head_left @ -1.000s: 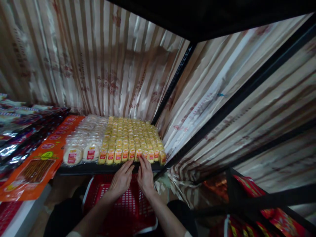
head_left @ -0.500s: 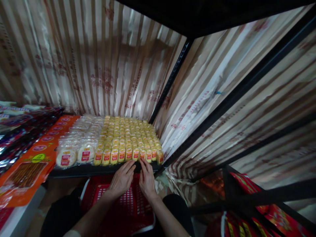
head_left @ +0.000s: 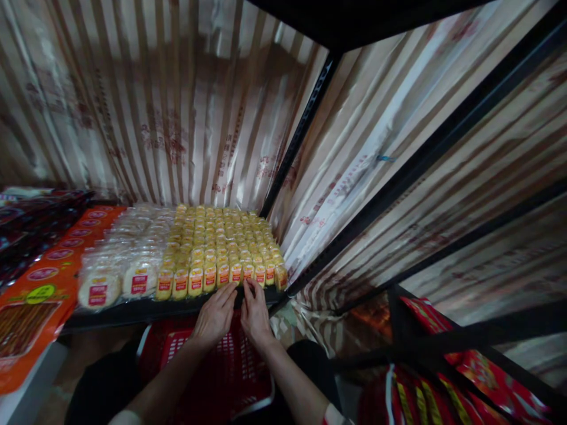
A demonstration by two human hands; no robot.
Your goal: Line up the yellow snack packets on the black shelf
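Note:
Rows of small yellow snack packs (head_left: 209, 277) with red and white labels stand upright on a black shelf (head_left: 133, 311). At the foot of the front row, my left hand (head_left: 215, 317) rests with fingers stretched forward, their tips at the packs. Close beside it on the right is my right hand (head_left: 256, 314), its fingers also extended and the tips against the lower part of a front pack. Neither hand visibly holds anything. Below both forearms is a red plastic basket (head_left: 177, 345); its inside is mostly dark and partly covered by my arms.
Round white packs in clear wrappers (head_left: 98, 290) stand left of the yellow ones. Farther left lies an orange bag (head_left: 48, 283) beside dark shiny packages (head_left: 31, 236). A black metal post (head_left: 301, 136) rises at the corner before striped sheeting (head_left: 186, 118). Red bags (head_left: 487, 378) fill the lower right.
The camera view has shifted a little, so the shelf goods sit farther left. Both hands have moved slightly left along the front row, staying at the packs.

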